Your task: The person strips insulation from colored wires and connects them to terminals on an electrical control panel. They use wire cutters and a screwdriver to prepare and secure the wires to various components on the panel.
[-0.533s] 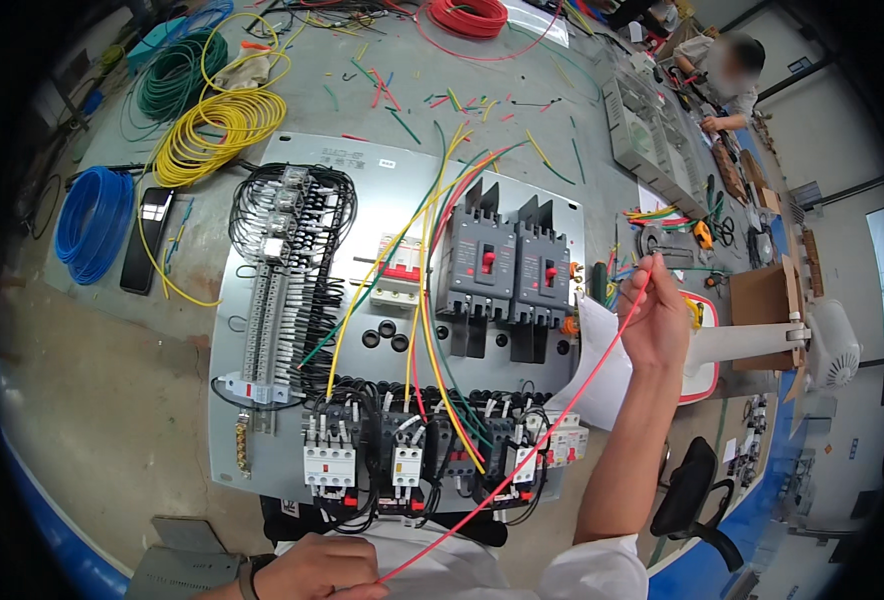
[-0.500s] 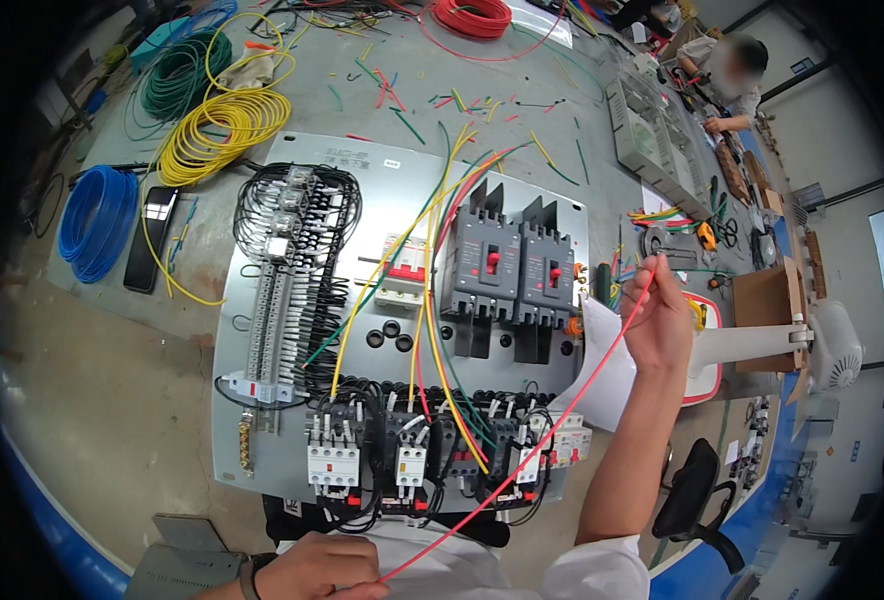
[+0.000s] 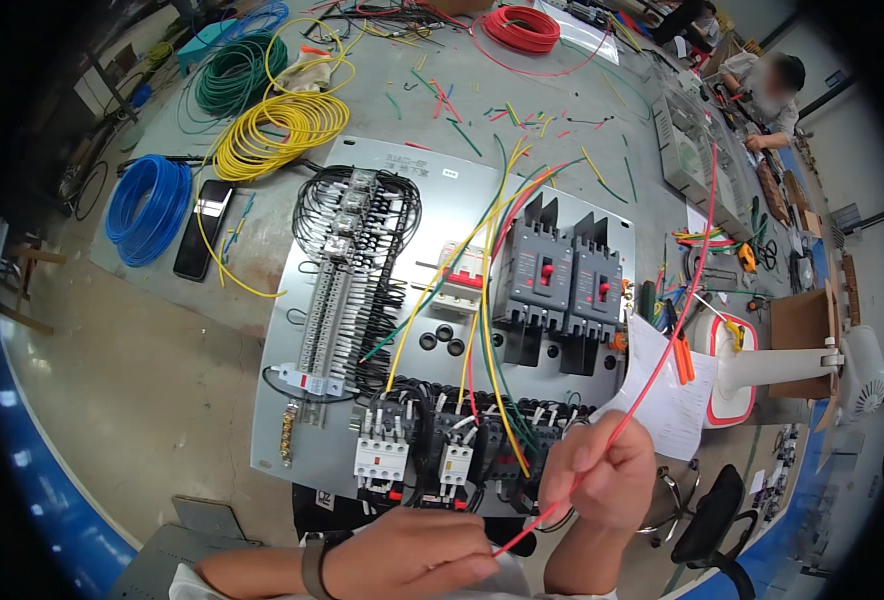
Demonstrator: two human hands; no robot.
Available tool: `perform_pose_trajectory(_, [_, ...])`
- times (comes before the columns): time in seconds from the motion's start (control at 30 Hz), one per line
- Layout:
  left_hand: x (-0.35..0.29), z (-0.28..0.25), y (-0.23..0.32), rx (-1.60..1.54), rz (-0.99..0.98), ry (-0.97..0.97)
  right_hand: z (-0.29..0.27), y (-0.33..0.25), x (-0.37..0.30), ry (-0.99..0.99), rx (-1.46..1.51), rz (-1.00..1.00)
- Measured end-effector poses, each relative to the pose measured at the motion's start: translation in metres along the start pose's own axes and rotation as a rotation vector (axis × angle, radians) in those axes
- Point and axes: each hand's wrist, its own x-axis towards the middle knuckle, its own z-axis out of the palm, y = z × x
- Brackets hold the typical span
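A long red wire (image 3: 667, 345) runs between my hands and stretches up to the right, its upper end standing free in the air. My right hand (image 3: 602, 470) grips it in a closed fist in front of the panel's lower right corner. Near the lower edge, my left hand (image 3: 412, 555) pinches the same wire between thumb and fingers. Beyond them lies a metal mounting panel (image 3: 362, 330) with two grey circuit breakers (image 3: 540, 275), a terminal strip (image 3: 330, 315) and several contactors (image 3: 380, 458). Loose yellow, green and red wires (image 3: 487, 235) arch over its middle.
Coils of blue (image 3: 147, 212), yellow (image 3: 297, 135) and green wire (image 3: 230, 78) lie at the left, beside a black phone (image 3: 203, 230). A red coil (image 3: 520, 28) sits at the back. Orange-handled pliers (image 3: 682, 358) rest on paper at the right. A co-worker (image 3: 767, 95) sits far right.
My right hand has come down and left along the red wire, close to my left hand. The wire's upper end now extends past it. My left hand has moved right and up; the view has shifted.
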Motion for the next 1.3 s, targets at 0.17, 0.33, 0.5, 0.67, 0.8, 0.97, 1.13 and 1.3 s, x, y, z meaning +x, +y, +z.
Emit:
perform_pose_trajectory(0.17, [0.009, 0.003, 0.0, 0.311, 0.146, 0.128, 0.009, -0.002, -0.013, 0.032, -0.074, 0.114])
perform_pose_trajectory(0.33, [0.003, 0.007, -0.005, 0.277, 0.083, 0.167, 0.021, 0.001, -0.015, 0.044, -0.13, 0.184])
perform_pose_trajectory(0.5, [-0.002, 0.011, -0.009, 0.164, 0.028, 0.136, 0.002, -0.008, -0.004, 0.11, -0.239, 0.169])
perform_pose_trajectory(0.67, [-0.015, 0.013, -0.009, 0.045, -0.052, 0.095, -0.039, -0.023, 0.023, 0.135, -0.326, 0.074])
perform_pose_trajectory(0.8, [-0.026, 0.015, -0.01, 0.031, -0.091, 0.098, -0.069, -0.043, 0.048, 0.18, -0.396, 0.016])
perform_pose_trajectory(0.97, [-0.039, 0.016, -0.013, -0.048, -0.126, 0.062, -0.113, -0.078, 0.079, 0.193, -0.476, -0.019])
perform_pose_trajectory(1.13, [-0.052, 0.015, -0.018, -0.114, -0.161, -0.001, -0.15, -0.101, 0.102, 0.301, -0.362, -0.06])
perform_pose_trajectory(1.3, [-0.052, 0.011, -0.021, -0.213, -0.184, 0.001, -0.138, -0.071, 0.098, 0.36, -0.198, -0.127])
